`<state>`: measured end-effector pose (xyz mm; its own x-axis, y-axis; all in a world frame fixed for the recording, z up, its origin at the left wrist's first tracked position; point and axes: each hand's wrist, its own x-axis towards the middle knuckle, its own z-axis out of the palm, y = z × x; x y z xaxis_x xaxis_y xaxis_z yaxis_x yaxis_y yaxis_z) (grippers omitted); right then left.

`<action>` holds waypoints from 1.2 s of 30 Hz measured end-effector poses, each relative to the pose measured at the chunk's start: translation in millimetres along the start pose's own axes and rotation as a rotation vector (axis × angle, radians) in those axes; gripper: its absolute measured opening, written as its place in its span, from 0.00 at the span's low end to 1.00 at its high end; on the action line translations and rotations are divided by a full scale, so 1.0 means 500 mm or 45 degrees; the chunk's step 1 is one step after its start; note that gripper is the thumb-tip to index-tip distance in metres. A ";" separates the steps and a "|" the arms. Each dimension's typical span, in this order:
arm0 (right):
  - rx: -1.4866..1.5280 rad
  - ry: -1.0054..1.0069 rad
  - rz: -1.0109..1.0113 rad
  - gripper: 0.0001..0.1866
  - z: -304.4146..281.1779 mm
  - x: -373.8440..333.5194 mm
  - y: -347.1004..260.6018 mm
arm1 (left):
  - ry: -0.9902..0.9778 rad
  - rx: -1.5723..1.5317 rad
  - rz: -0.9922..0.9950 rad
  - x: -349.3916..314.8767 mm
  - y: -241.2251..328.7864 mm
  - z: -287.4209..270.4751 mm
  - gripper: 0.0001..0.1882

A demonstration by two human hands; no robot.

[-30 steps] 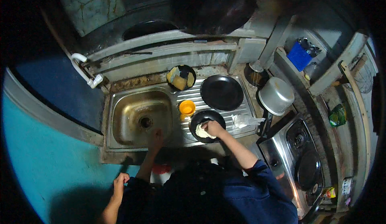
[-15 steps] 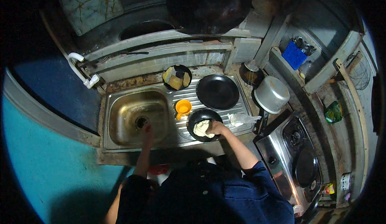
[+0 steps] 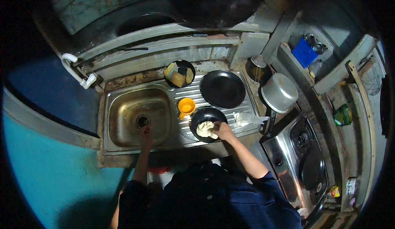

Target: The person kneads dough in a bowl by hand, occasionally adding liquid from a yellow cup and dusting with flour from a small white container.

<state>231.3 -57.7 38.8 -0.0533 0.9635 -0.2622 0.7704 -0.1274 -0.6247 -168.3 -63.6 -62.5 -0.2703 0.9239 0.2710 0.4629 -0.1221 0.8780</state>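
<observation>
My right hand (image 3: 222, 130) reaches into a black bowl (image 3: 210, 114) on the ribbed drainboard, its fingers closed on the right side of a lump of pale dough (image 3: 205, 129). My left hand (image 3: 146, 133) hangs over the near part of the steel sink (image 3: 160, 118), close to the drain. It is small and dim, so its finger pose is hard to make out; nothing plainly shows in it. Just behind the bowl is an orange cup (image 3: 187, 105). To the bowl's right lies a crumpled whitish plastic bag (image 3: 247, 119).
A large black round plate (image 3: 223, 89) and a black dish (image 3: 180, 73) with brownish pieces stand farther back. At right are a silver pot (image 3: 279, 92), a gas stove (image 3: 284, 157) and a blue cutlery holder (image 3: 303, 53). A white tap (image 3: 76, 70) rises at left.
My left hand, blurred before, is sharper now and holds its place over the sink. My right hand stays at the dough, its fingers slightly shifted. The whole view has tilted a little.
</observation>
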 end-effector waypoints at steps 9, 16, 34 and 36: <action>-0.356 0.245 -0.276 0.11 0.029 -0.041 -0.016 | 0.003 -0.250 -0.102 0.017 0.056 0.005 0.11; -0.618 -0.044 -0.150 0.07 0.047 -0.026 -0.074 | -0.913 0.142 -0.292 -0.179 0.336 -0.399 0.11; 0.190 -0.412 0.016 0.12 -0.078 0.105 -0.106 | -0.168 -0.123 -0.079 -0.048 0.162 -0.014 0.09; -0.205 -0.358 -0.397 0.20 -0.007 0.151 -0.030 | -0.145 -0.136 0.014 -0.014 0.137 0.053 0.10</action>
<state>218.0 17.7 30.9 -0.4517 0.8460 -0.2831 0.7780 0.2183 -0.5891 -112.5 -68.7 -14.6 -0.1655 0.9567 0.2393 0.3711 -0.1644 0.9139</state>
